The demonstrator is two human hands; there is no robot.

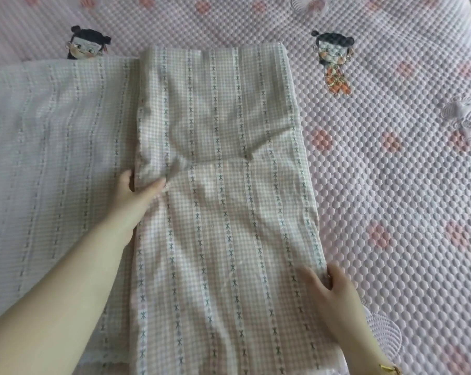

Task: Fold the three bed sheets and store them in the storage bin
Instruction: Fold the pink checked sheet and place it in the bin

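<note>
A bed (391, 185) covered in a pale pink quilted mattress pad with coral dots fills the frame. On it lies a checked bed sheet (223, 212) with vertical embroidered stripes, partly folded. A doubled panel runs from the upper centre to the bottom edge, and a paler single layer spreads to the left edge of the frame. The left hand (137, 193), at centre left, pinches the panel's left edge, bunching the cloth. The right hand (327, 285), at lower right, grasps the panel's right edge, with the thumb on top. Two cartoon figures (334, 63) are printed on the pad at the upper left and upper right. A gold bracelet (391, 370) shows on the right wrist.
</note>
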